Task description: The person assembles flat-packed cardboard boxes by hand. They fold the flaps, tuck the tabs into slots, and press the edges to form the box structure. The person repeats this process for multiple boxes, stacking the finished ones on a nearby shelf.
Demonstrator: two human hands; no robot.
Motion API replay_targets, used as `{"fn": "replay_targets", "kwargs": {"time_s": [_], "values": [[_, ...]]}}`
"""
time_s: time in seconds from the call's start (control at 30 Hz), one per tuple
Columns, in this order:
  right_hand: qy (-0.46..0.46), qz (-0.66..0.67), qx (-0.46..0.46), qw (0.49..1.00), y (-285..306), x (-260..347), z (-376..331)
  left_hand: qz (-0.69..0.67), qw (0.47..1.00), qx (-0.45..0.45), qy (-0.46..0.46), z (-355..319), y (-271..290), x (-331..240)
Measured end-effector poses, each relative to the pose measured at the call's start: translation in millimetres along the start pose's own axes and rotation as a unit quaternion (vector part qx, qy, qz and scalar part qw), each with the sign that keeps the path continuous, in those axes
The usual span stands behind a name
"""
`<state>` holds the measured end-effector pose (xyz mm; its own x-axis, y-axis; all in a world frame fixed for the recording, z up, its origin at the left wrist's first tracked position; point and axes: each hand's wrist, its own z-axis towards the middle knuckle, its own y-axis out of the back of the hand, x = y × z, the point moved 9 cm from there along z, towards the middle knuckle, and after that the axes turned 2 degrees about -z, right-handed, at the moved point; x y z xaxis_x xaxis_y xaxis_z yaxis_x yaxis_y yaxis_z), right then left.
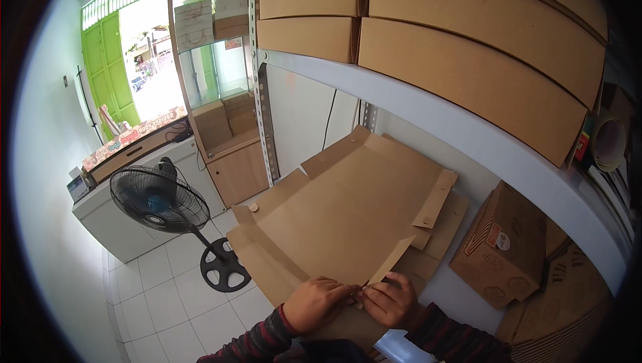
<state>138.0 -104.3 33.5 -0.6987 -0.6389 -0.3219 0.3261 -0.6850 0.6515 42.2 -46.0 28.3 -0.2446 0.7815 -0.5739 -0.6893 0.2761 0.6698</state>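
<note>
A flat brown cardboard box blank [334, 209] with partly raised side flaps lies in front of me, its near end under my hands. My left hand [319, 304] is closed, its fingertips pinching the fold at the near edge. Just beside it, my right hand [389, 301] grips the near right corner, where a narrow flap [398, 256] stands up. The fingertips of both hands almost meet, and they hide the exact piece of card between them. Round tabs [253, 208] show on the left flap. More flat cardboard [449, 226] sticks out beneath on the right.
Closed brown boxes [461, 62] are stacked on a metal shelf [428, 115] above the work. A printed carton [501, 242] and stacked flat cardboard [568, 309] lie right. A black standing fan [160, 199], white counter [147, 222] and glass cabinet [224, 88] stand left.
</note>
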Motion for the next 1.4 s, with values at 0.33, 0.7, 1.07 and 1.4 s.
{"fn": "replay_targets", "kwargs": {"time_s": [0.33, 0.7, 1.07, 1.4], "values": [[0.01, 0.062, 0.005, 0.998, 1, -7, 3, 0.014, 1.0, -0.02, -0.003, -1, 9, 3], [-0.017, 0.112, 0.026, 0.993, -7, -11, 1, 0.096, 0.993, -0.015, -0.063, -3, 2, -14], [-0.059, 0.11, 0.047, 0.991, -23, -20, -2, 0.071, 0.997, -0.035, -0.022, -5, 5, -9], [-0.081, 0.14, 0.042, 0.986, -26, -23, -8, 0.124, 0.99, -0.067, -0.021, -4, 5, -13]]}}
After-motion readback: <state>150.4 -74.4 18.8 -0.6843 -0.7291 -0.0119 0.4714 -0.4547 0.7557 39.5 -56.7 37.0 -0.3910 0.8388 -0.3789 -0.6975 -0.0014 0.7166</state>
